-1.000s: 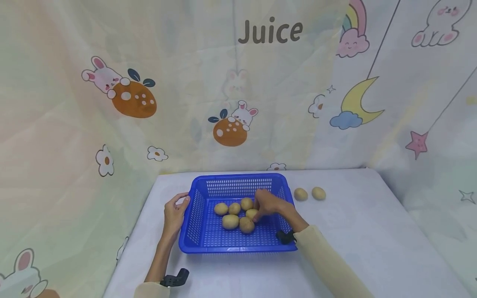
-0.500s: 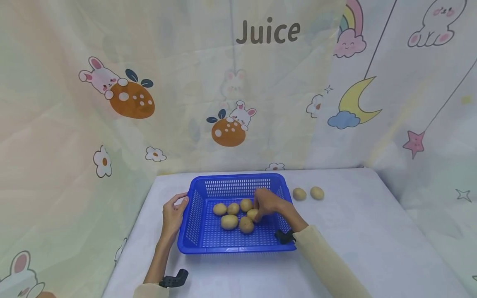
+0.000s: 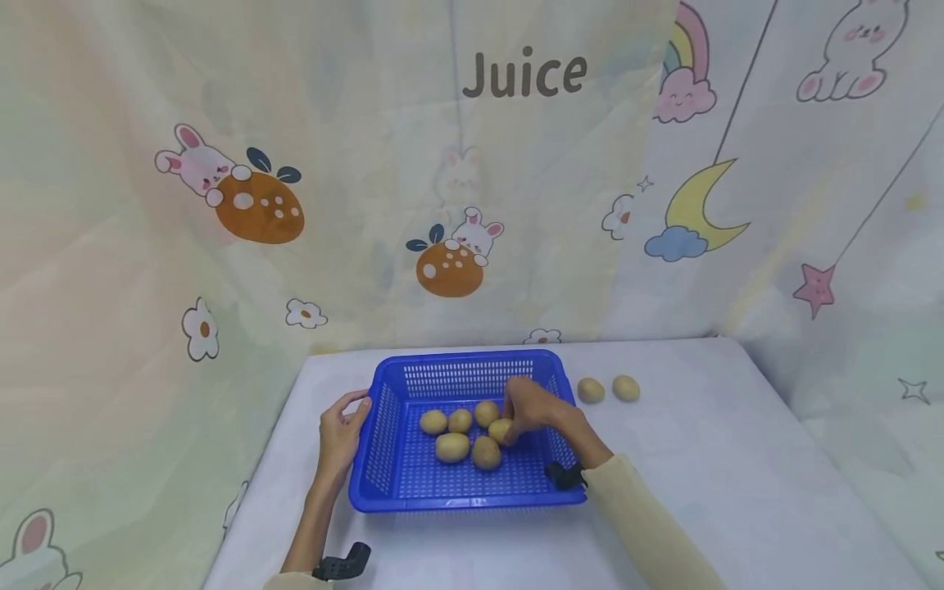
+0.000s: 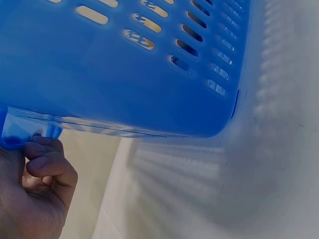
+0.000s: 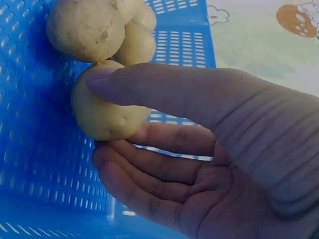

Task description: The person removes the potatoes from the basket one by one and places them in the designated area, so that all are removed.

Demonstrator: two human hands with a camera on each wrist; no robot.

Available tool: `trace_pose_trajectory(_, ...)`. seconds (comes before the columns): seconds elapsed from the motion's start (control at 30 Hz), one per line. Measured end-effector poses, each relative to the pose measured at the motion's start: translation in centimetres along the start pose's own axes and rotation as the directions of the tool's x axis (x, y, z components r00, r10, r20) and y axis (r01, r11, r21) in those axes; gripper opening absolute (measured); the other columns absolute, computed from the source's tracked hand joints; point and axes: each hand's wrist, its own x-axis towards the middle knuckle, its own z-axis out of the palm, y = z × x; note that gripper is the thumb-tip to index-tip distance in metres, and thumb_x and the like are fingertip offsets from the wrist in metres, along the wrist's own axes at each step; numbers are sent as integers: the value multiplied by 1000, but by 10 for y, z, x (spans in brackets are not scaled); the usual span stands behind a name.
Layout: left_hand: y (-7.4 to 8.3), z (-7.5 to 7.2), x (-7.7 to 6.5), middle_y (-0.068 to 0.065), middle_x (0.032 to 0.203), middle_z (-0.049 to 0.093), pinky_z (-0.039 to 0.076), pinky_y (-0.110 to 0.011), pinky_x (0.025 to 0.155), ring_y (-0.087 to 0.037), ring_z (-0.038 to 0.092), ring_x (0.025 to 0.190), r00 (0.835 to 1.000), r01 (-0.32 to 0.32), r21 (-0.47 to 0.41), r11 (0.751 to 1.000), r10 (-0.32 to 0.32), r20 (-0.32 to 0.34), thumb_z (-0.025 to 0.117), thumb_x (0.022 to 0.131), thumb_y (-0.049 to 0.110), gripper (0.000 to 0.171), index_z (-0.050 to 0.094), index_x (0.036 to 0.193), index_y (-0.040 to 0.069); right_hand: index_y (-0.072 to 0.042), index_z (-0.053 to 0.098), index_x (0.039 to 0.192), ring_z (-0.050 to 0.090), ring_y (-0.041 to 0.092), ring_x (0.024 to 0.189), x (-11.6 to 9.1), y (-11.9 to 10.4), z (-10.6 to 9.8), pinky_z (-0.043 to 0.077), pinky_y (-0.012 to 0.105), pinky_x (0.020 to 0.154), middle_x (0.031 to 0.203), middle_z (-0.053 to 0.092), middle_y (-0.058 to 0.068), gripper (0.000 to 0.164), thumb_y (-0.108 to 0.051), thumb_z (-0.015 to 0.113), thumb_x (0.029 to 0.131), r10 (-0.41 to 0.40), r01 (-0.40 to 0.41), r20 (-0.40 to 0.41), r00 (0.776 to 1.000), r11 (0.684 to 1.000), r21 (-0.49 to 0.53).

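Note:
A blue plastic basket [image 3: 472, 501] with slotted walls stands on the white-covered table. My left hand [image 3: 341, 434] grips its left rim; in the left wrist view the fingers [image 4: 52, 167] curl at the rim's edge. Inside the basket, my right hand [image 3: 534, 407] holds a potato [image 3: 499, 430] between thumb and fingers. The right wrist view shows the thumb lying over this potato [image 5: 107, 119] and the fingers under it. Several other potatoes [image 3: 452, 447] lie beside it on the basket floor, one [image 5: 85, 30] right against it.
Two more potatoes, one nearer the basket [image 3: 591, 390] and one farther right [image 3: 626, 388], lie on the table [image 3: 708, 459] right of the basket. A printed curtain [image 3: 354, 164] hangs behind and at both sides.
The head view has shifted slightly, so everything sits a little lower and farther left in it. Both hands, the basket and the potatoes keep their places relative to each other.

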Motion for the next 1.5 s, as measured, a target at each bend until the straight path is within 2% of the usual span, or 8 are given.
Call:
trace_pose_trajectory(0.13,2,1,-1,-27,112,81,60,-22,62,-11,78,72,1000,4,-2,1000,-4,12,58,115,30,39,68,142,4,-4,70,67,39,6,53,-2,-3,-1,33,21,48,55,50,-10,29,-1,99,65,49,-49,-11,999,999,-20)
trace_pose_trajectory(0.27,2,2,0,-27,113,81,60,-22,62,-13,79,73,1000,11,-6,1000,-10,17,58,115,30,39,67,142,4,0,77,84,60,12,66,-2,-2,-3,55,26,62,72,70,-1,32,-4,101,64,78,-80,-31,996,996,-49)
trace_pose_trajectory(0.37,2,3,0,-27,113,81,60,-22,63,-14,79,74,1000,10,-1,1000,-10,15,58,115,31,39,68,142,5,0,77,90,68,17,75,-2,3,-4,62,33,71,82,76,6,37,-6,102,63,55,-57,-43,998,998,-41)
trace_pose_trajectory(0.53,-4,2,2,-22,105,83,60,-24,61,-12,78,70,1000,8,0,1000,-8,4,58,115,29,36,69,140,6,-4,81,91,69,15,74,10,36,4,60,31,67,83,77,4,31,-14,98,67,-96,89,-82,992,992,-85)
trace_pose_trajectory(0.63,-7,-1,2,-20,98,83,59,-24,59,-10,76,66,1000,1,-5,1000,-1,-1,59,115,27,35,69,139,4,-2,82,91,70,14,73,8,31,2,61,29,66,82,79,4,31,-15,98,68,-135,131,-76,988,990,-58)
trace_pose_trajectory(0.83,-5,-4,1,-23,98,83,58,-24,57,-9,75,65,1000,-12,-7,1000,12,3,59,115,26,36,68,140,2,2,83,90,72,12,70,-1,1,-10,62,26,66,80,81,8,29,-4,99,67,-92,92,-43,995,996,0)
trace_pose_trajectory(1.07,-3,-3,0,-22,104,82,59,-23,60,-9,76,68,1000,6,4,1000,-6,8,56,116,28,36,67,142,5,-1,83,90,70,8,72,-4,-4,-17,61,22,68,82,81,5,28,-4,99,67,-71,71,-29,997,997,-1)
trace_pose_trajectory(1.5,-3,0,1,-19,102,83,60,-24,61,-9,76,69,1000,1,-14,1000,-1,11,57,115,28,36,68,141,5,-1,84,94,70,8,73,-9,-6,-24,61,22,70,84,81,4,31,-7,99,68,-73,73,-41,997,997,14)
